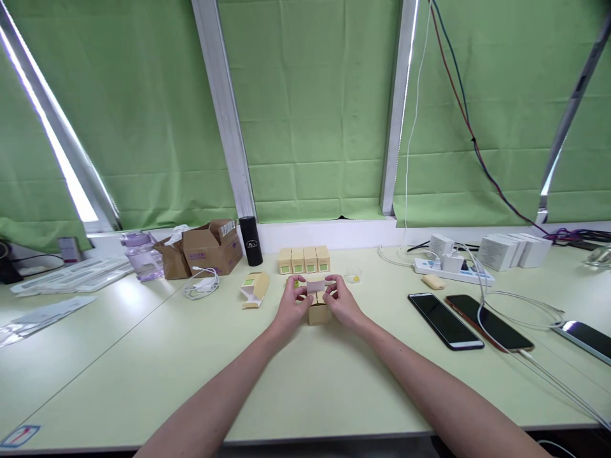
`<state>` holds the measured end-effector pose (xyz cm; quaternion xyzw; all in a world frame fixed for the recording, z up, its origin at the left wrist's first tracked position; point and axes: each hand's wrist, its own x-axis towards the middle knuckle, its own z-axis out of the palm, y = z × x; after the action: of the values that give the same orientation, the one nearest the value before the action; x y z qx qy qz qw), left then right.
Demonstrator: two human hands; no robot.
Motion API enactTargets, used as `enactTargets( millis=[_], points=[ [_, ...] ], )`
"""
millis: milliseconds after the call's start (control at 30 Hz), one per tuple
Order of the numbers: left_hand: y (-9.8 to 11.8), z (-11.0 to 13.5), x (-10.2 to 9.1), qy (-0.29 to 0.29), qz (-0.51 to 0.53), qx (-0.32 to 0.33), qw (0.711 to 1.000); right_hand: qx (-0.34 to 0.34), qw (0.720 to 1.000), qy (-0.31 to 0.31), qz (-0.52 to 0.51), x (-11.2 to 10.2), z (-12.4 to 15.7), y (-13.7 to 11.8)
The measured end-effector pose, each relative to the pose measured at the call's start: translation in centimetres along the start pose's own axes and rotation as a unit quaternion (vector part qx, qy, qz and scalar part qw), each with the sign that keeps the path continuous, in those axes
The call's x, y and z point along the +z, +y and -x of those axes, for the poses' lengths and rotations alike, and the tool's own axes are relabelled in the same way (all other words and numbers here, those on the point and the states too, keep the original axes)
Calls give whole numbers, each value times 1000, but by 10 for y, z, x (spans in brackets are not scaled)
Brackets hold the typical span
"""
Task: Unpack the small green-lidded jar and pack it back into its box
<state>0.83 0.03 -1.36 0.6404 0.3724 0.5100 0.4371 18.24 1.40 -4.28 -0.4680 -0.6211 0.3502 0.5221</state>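
Note:
A small tan cardboard box (318, 314) stands on the table in front of me, its top side facing up between my hands. Above its far edge shows a pale pinkish-grey flap or slip (315, 287); which of the two I cannot tell. My left hand (290, 307) is closed at the left of this piece, thumb and fingers bent toward each other. On the opposite side, my right hand (342, 304) pinches in the same way. A bit of green shows behind the left fingers. An opened tan box (256, 289) lies on its side to the left.
Several tan boxes (304, 260) stand in a row behind my hands, near a small clear item (354, 275) with yellow in it. Left are a black tumbler (251, 242), cardboard carton (210, 249) and white cable (201, 285). Phones (445, 321) and a power strip (461, 272) lie right.

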Motion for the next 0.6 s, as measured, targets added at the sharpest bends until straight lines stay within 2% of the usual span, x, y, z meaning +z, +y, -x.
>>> enactTargets(
  millis=[400,600],
  points=[
    [-5,-6,-1,4,-24,26,999,-13,1000,6,18,-2,4,-6],
    [-6,-6,-1,0,-17,15,1000,-47,998,31,25,-4,6,-9]
  ],
)
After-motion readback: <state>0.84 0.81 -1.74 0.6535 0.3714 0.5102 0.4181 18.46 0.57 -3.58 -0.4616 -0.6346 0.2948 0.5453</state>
